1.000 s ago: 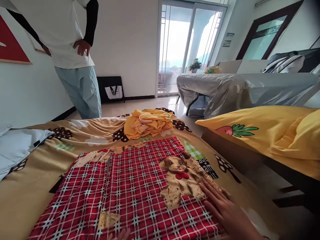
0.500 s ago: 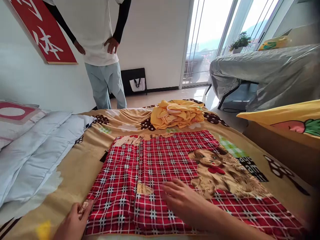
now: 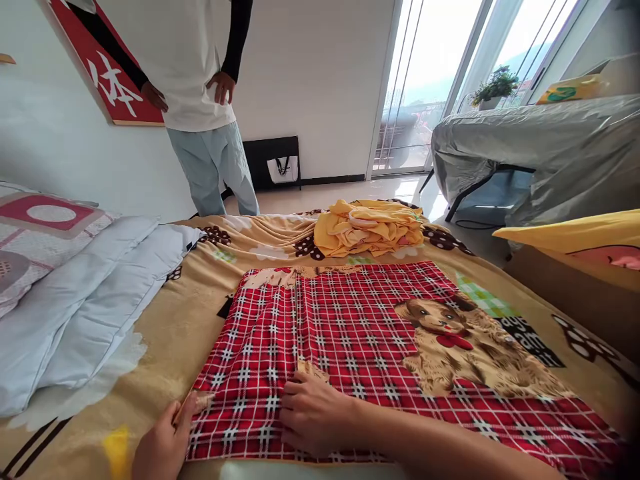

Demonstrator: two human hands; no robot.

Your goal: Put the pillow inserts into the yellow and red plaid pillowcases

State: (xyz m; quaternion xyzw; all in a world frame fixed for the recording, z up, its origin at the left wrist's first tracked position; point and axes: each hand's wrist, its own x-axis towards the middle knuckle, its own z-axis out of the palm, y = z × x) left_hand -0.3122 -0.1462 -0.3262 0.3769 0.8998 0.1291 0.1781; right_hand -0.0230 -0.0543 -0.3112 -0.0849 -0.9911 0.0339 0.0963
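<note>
A red plaid pillowcase (image 3: 350,320) with a brown dog print lies spread flat in front of me. A lengthwise fold line crosses it left of the middle. My left hand (image 3: 167,427) pinches its left edge close to the near corner. Bent over the fold line near the front edge is my right hand (image 3: 317,410), its fingers curled down onto the fabric and their tips hidden. The pillowcase rests on a tan patterned blanket (image 3: 165,353).
White pillows (image 3: 100,300) and a pink-and-white pillow (image 3: 50,220) lie at left. Crumpled yellow fabric (image 3: 370,227) is behind the pillowcase. A person (image 3: 200,107) stands beyond the bed, hands on hips. At right are a cardboard box (image 3: 565,293) and a plastic-covered table (image 3: 540,147).
My right hand has moved left and nearer, from above the middle of the pillowcase onto its fold line, with fingers now curled. My left hand still holds the edge. The view shifted slightly.
</note>
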